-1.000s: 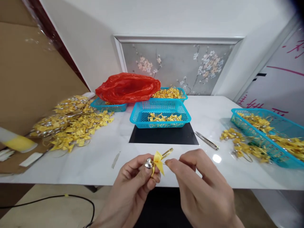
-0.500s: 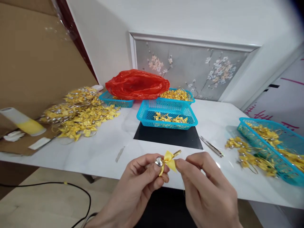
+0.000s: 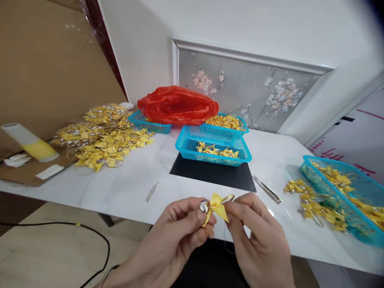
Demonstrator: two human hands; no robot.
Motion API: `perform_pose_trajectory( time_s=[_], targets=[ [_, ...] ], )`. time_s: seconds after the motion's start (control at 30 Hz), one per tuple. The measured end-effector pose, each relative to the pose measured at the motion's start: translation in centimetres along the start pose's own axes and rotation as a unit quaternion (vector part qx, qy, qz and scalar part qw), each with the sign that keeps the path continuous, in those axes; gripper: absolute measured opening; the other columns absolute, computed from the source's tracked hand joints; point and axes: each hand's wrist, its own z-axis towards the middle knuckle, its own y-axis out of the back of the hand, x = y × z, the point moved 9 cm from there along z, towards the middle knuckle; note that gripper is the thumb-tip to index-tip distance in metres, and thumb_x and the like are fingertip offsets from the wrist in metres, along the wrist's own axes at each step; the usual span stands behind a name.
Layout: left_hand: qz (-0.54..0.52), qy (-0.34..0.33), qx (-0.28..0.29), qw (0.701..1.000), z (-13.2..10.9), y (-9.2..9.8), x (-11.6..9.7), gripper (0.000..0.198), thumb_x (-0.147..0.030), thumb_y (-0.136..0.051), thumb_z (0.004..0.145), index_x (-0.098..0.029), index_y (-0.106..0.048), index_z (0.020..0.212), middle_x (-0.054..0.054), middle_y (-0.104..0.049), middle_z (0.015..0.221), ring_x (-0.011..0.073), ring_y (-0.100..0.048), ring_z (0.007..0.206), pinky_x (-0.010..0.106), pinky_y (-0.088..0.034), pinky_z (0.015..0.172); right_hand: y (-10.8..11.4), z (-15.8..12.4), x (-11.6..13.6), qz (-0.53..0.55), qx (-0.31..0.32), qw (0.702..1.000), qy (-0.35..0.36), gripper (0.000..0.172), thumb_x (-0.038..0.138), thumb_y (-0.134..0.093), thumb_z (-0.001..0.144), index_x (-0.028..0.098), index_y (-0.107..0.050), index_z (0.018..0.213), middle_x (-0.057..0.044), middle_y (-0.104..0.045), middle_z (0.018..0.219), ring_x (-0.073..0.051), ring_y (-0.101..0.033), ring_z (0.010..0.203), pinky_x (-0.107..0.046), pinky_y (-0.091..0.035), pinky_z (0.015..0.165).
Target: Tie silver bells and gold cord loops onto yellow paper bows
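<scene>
Between my hands, over the table's front edge, is a yellow ribbon bow (image 3: 217, 207) with a silver bell (image 3: 203, 206) on its left and a gold cord loop on its upper right. My left hand (image 3: 183, 228) is closed, pinching the bow by the bell between thumb and fingers. My right hand (image 3: 258, 232) is closed too, its thumb and forefinger pinching at the bow's right tail. A thin thread hangs below the right fingers. Whether those fingertips hold the ribbon or the thread is hard to tell.
A blue basket (image 3: 214, 160) with several bows stands on a black sheet (image 3: 210, 175). Tweezers (image 3: 267, 189) lie to its right, before another blue basket (image 3: 336, 200) and loose bows. A red plastic bag (image 3: 177, 105) covers baskets behind. Bows are heaped (image 3: 111, 146) at left, near a yellow roll (image 3: 31, 143).
The bow and both hands appear slightly lower and to the right. The bow's right tail now shows more spread, and more of the hanging thread is visible. The camera view has shifted a little.
</scene>
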Motion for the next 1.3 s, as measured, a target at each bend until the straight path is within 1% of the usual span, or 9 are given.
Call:
perform_pose_trajectory(
  time_s=[0.17, 0.4, 0.57, 0.77, 0.93, 1.03, 1.17, 1.23, 1.3],
  targets=[
    [-0.01, 0.008, -0.003, 1.0, 0.2, 0.1, 0.1, 0.015, -0.014, -0.089, 0.064, -0.011, -0.079, 0.075, 0.005, -0.077, 0.066, 0.0074, -0.07, 0.056, 0.01, -0.059, 0.058, -0.1, -0.2, -0.1, 0.026, 0.005, 1.0, -0.001, 0.023, 0.003, -0.051, 0.092, 0.018, -0.065, 0.101, -0.002, -0.053, 0.081, -0.011, -0.06, 0.072, -0.021, -0.051, 0.059],
    [-0.022, 0.021, -0.01, 1.0, 0.2, -0.1, 0.2, 0.018, -0.013, -0.091, 0.06, -0.01, -0.079, 0.074, 0.005, -0.076, 0.065, 0.0074, -0.07, 0.056, 0.009, -0.059, 0.056, -0.3, -0.2, -0.3, 0.037, 0.009, 0.999, -0.003, 0.025, 0.001, -0.05, 0.091, 0.018, -0.066, 0.101, -0.002, -0.052, 0.082, -0.012, -0.058, 0.072, -0.022, -0.051, 0.059],
    [-0.032, 0.03, -0.009, 0.999, 0.1, 0.0, 0.4, 0.019, -0.011, -0.09, 0.06, -0.009, -0.079, 0.075, 0.005, -0.076, 0.065, 0.0072, -0.07, 0.055, 0.009, -0.059, 0.056, -0.3, -0.2, -0.4, 0.045, 0.003, 0.999, -0.002, 0.027, 0.001, -0.05, 0.091, 0.019, -0.066, 0.103, -0.002, -0.052, 0.082, -0.013, -0.059, 0.073, -0.023, -0.052, 0.059],
    [-0.032, 0.035, 0.007, 0.999, 0.1, -0.1, 0.6, 0.011, -0.01, -0.087, 0.067, -0.009, -0.079, 0.075, 0.006, -0.077, 0.066, 0.0071, -0.07, 0.056, 0.009, -0.059, 0.057, -0.2, -0.1, -0.3, 0.023, 0.011, 1.0, -0.011, 0.023, 0.005, -0.051, 0.092, 0.021, -0.067, 0.097, -0.001, -0.053, 0.079, -0.012, -0.06, 0.07, -0.02, -0.051, 0.056],
    [-0.025, 0.033, 0.018, 0.999, 0.2, -0.2, 0.8, 0.011, -0.011, -0.086, 0.068, -0.01, -0.079, 0.076, 0.006, -0.077, 0.069, 0.0068, -0.07, 0.057, 0.01, -0.059, 0.059, 0.0, 0.3, 0.3, 0.013, 0.001, 1.0, 0.0, 0.019, 0.005, -0.052, 0.091, 0.02, -0.063, 0.09, 0.0, -0.054, 0.076, -0.01, -0.058, 0.065, -0.019, -0.05, 0.054],
    [-0.017, 0.027, 0.014, 0.999, 0.1, 0.0, 0.8, 0.013, -0.012, -0.087, 0.066, -0.011, -0.079, 0.076, 0.004, -0.077, 0.069, 0.0066, -0.069, 0.057, 0.01, -0.059, 0.059, -0.2, 0.3, 0.6, 0.02, -0.008, 1.0, 0.004, 0.019, 0.004, -0.051, 0.09, 0.02, -0.061, 0.087, 0.0, -0.053, 0.075, -0.009, -0.056, 0.062, -0.019, -0.049, 0.053],
    [0.019, 0.008, -0.011, 1.0, -0.1, 0.4, 0.4, 0.015, -0.017, -0.088, 0.065, -0.012, -0.079, 0.076, 0.003, -0.076, 0.066, 0.0064, -0.068, 0.055, 0.01, -0.057, 0.056, -0.1, -0.2, 0.3, 0.031, -0.035, 0.999, -0.014, 0.019, 0.006, -0.049, 0.091, 0.02, -0.061, 0.087, -0.001, -0.053, 0.075, -0.011, -0.055, 0.063, -0.021, -0.048, 0.051],
    [0.036, -0.001, -0.017, 0.999, -0.2, 0.4, 0.1, 0.016, -0.02, -0.089, 0.064, -0.015, -0.08, 0.076, 0.002, -0.075, 0.064, 0.0066, -0.067, 0.053, 0.01, -0.056, 0.054, -0.2, -0.4, 0.2, 0.03, -0.025, 0.999, -0.006, 0.02, 0.005, -0.049, 0.091, 0.02, -0.062, 0.091, -0.002, -0.052, 0.076, -0.013, -0.057, 0.065, -0.023, -0.049, 0.052],
    [0.05, -0.016, -0.012, 0.999, -0.2, 0.1, -0.3, 0.016, -0.021, -0.09, 0.063, -0.017, -0.08, 0.076, 0.001, -0.075, 0.063, 0.0069, -0.067, 0.053, 0.011, -0.056, 0.054, -0.4, -0.5, 0.4, 0.027, -0.006, 0.999, 0.018, 0.023, 0.001, -0.049, 0.09, 0.019, -0.062, 0.096, -0.002, -0.051, 0.077, -0.013, -0.057, 0.065, -0.024, -0.049, 0.054]
  ],
)
